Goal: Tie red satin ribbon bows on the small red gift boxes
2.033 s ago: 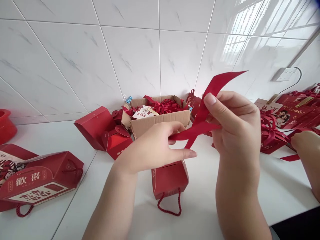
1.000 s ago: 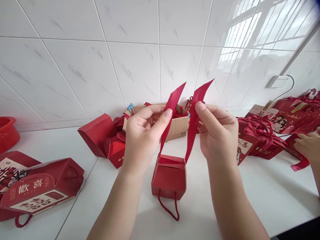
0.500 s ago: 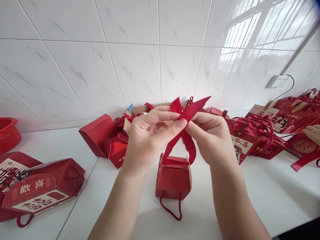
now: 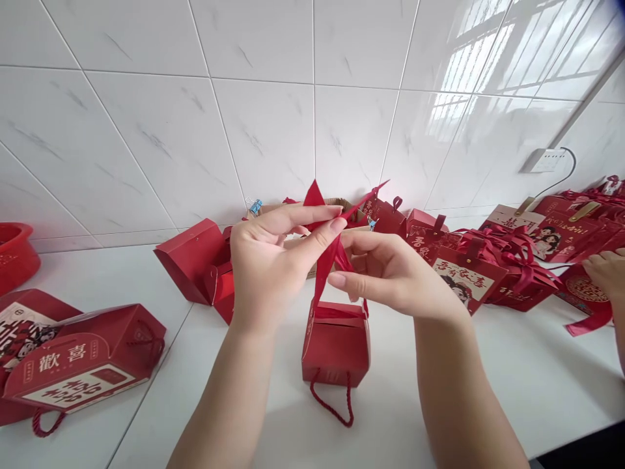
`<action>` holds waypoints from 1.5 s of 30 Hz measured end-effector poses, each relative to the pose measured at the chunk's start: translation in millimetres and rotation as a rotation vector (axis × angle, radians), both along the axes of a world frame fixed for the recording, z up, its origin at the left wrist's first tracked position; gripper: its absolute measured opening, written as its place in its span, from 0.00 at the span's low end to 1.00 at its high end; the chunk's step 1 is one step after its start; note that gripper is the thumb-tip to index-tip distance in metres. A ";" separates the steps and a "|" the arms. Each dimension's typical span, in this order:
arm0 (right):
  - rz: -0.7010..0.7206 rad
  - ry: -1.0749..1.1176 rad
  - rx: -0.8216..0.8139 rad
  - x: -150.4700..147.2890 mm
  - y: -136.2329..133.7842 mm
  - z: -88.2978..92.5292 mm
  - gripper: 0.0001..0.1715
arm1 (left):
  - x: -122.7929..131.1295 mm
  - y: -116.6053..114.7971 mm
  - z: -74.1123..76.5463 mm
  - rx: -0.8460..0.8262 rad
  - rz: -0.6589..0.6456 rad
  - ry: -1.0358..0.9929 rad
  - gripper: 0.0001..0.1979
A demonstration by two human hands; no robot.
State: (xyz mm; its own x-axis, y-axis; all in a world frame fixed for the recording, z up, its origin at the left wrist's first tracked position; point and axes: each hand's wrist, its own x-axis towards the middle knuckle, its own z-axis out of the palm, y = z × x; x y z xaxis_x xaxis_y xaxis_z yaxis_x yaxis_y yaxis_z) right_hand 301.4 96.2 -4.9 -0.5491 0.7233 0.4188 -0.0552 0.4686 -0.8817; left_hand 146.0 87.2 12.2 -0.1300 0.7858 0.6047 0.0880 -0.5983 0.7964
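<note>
A small red gift box (image 4: 336, 352) stands upright on the white counter between my forearms, its twisted cord handle (image 4: 336, 413) hanging toward me. From the top of the box rises a red ribbon (image 4: 322, 277), its two ends crossing above. My left hand (image 4: 283, 260) is closed, pinching the ribbon at the crossing between thumb and forefinger, with pointed ends sticking up. Just below the crossing, my right hand (image 4: 390, 267) has its bent fingers and thumb around the ribbon's strands; the fingertips are partly hidden behind the ribbon.
Larger red boxes (image 4: 97, 358) lie at left, near a red plastic basin (image 4: 17, 251). An open red box (image 4: 193, 260) and a cardboard carton (image 4: 342, 205) stand behind. Beribboned boxes (image 4: 517, 273) crowd the right, where another person's hand (image 4: 605, 270) touches one. A tiled wall (image 4: 273, 143) closes the back.
My right hand has moved from the ribbon's crossing down to the strands beneath it. My left hand has shifted slightly left, still pinching the crossing. The ribbon ends have turned.
</note>
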 end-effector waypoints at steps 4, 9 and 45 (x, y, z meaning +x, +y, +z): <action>-0.080 0.062 0.057 -8.6 -2.3 -3.6 0.18 | 1.5 -4.0 3.6 0.028 0.006 0.025 0.03; -0.152 0.126 0.072 -16.3 -2.8 -4.9 0.16 | 0.9 -3.3 1.4 0.022 -0.026 0.047 0.03; -0.342 0.025 0.471 -7.0 5.5 -8.0 0.18 | -20.7 25.8 -9.3 -0.341 -0.394 0.333 0.16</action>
State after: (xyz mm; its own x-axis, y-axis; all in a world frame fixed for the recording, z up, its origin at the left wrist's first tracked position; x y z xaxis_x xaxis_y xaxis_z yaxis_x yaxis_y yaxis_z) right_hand 294.3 101.7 -12.9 -0.3028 0.5903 0.7483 0.1508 0.8049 -0.5739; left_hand 125.4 113.0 2.9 0.3617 0.8926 0.2691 0.1894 -0.3529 0.9163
